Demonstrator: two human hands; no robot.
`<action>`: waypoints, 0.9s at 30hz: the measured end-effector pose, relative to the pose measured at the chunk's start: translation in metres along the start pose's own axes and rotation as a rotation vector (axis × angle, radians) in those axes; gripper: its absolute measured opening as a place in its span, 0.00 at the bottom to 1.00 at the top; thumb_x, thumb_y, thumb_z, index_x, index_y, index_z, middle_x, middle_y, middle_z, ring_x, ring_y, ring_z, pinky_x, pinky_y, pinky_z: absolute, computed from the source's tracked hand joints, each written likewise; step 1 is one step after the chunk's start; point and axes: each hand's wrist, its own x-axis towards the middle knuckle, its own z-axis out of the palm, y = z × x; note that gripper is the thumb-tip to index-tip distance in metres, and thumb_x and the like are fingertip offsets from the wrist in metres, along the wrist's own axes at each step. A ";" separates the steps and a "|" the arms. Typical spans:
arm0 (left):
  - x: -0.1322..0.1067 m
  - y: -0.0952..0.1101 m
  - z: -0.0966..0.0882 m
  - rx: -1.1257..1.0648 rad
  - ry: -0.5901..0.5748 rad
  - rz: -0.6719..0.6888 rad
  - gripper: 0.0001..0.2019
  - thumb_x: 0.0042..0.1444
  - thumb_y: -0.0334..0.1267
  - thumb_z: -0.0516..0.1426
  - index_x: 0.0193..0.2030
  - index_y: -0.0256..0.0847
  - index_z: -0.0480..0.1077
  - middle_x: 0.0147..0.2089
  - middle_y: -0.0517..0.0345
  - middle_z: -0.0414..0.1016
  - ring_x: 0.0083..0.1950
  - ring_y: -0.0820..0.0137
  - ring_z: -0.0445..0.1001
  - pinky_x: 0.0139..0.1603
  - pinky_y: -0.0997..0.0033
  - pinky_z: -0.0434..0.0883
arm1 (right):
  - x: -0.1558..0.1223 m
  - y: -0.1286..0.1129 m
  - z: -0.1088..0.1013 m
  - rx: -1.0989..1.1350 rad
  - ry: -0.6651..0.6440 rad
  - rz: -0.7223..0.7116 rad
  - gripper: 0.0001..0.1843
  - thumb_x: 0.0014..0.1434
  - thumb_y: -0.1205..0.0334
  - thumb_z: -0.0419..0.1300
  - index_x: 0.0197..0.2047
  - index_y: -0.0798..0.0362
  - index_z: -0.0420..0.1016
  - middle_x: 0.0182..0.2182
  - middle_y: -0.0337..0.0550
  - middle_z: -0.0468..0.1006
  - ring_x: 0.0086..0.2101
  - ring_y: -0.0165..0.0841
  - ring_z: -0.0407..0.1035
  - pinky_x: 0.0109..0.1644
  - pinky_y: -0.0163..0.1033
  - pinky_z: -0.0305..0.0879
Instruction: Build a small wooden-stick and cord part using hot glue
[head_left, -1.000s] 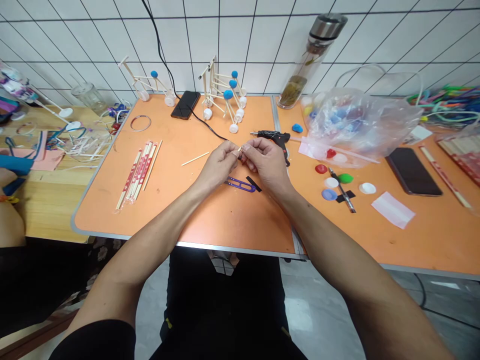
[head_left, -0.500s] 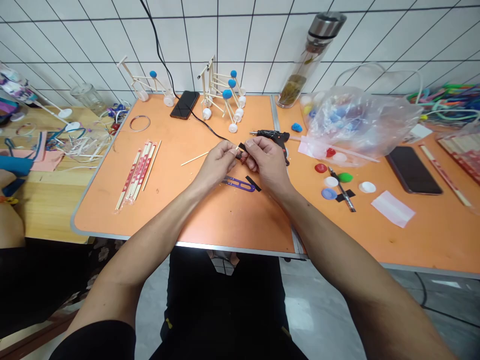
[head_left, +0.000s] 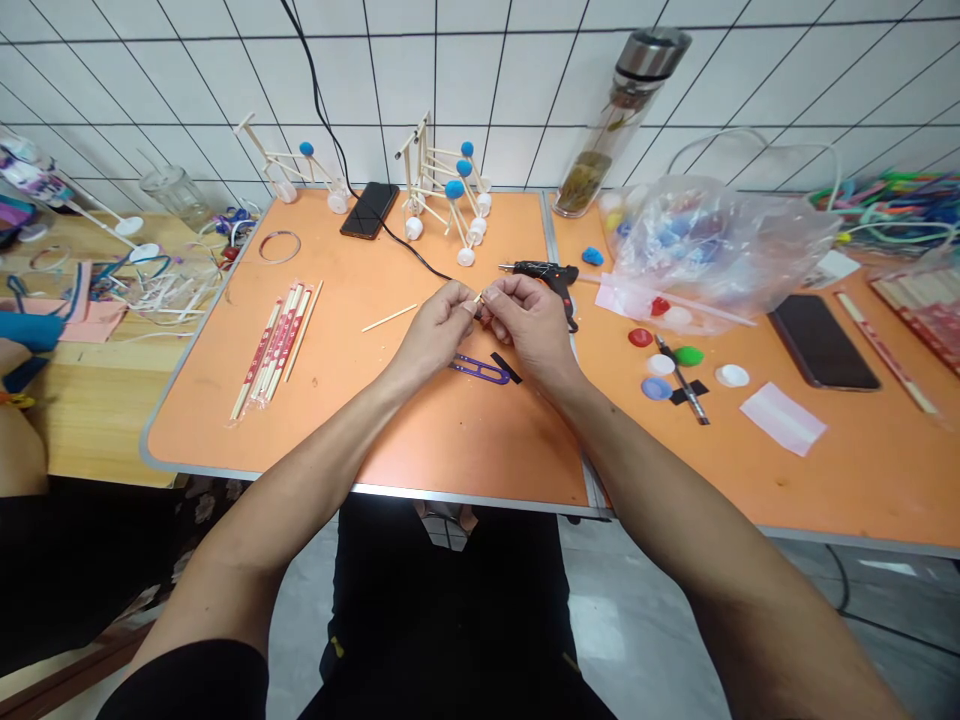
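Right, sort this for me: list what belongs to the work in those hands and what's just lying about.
In use:
left hand, right hand, small wooden stick pinched between them

Lying about:
purple snips, glue gun, wrapped chopsticks, black phone, glass bottle

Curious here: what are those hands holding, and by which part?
The left hand and right hand pinch a thin pale stick in their fingers; most of it is hidden, so the exact spot cannot be told.

The person wears a black short sleeve (head_left: 180,685) at seven o'clock and black trousers (head_left: 450,610) with small yellow marks (head_left: 337,647) at six o'clock.
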 end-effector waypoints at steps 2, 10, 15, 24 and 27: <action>0.000 -0.001 -0.001 0.026 -0.002 0.029 0.12 0.79 0.34 0.59 0.40 0.43 0.69 0.28 0.68 0.63 0.28 0.73 0.56 0.34 0.72 0.59 | 0.000 -0.001 0.001 -0.001 -0.003 0.002 0.27 0.60 0.35 0.81 0.35 0.48 0.79 0.30 0.37 0.80 0.24 0.27 0.60 0.30 0.37 0.59; -0.001 0.000 -0.002 0.061 -0.008 0.092 0.11 0.78 0.29 0.57 0.40 0.42 0.70 0.31 0.67 0.66 0.30 0.72 0.57 0.36 0.71 0.60 | 0.000 -0.001 -0.002 0.024 0.020 0.025 0.24 0.63 0.38 0.80 0.36 0.47 0.79 0.30 0.37 0.80 0.25 0.26 0.61 0.30 0.36 0.61; 0.000 0.000 -0.002 0.040 0.007 0.039 0.12 0.79 0.32 0.57 0.39 0.43 0.69 0.29 0.68 0.63 0.28 0.72 0.56 0.34 0.71 0.60 | -0.001 0.000 -0.002 -0.008 0.013 0.006 0.25 0.62 0.36 0.80 0.37 0.47 0.80 0.29 0.37 0.80 0.25 0.27 0.61 0.30 0.36 0.59; -0.001 0.003 -0.001 0.012 -0.005 0.041 0.13 0.79 0.31 0.60 0.38 0.43 0.68 0.30 0.67 0.65 0.30 0.73 0.61 0.38 0.73 0.64 | 0.001 0.003 0.000 -0.006 0.000 0.012 0.30 0.57 0.33 0.83 0.36 0.49 0.79 0.28 0.36 0.79 0.25 0.26 0.60 0.30 0.37 0.58; -0.001 0.001 -0.002 -0.011 -0.011 0.024 0.13 0.79 0.34 0.63 0.39 0.43 0.68 0.30 0.67 0.65 0.30 0.73 0.61 0.37 0.73 0.64 | 0.001 0.004 -0.001 0.014 -0.006 0.003 0.31 0.56 0.32 0.84 0.36 0.49 0.80 0.28 0.36 0.79 0.25 0.25 0.61 0.30 0.36 0.59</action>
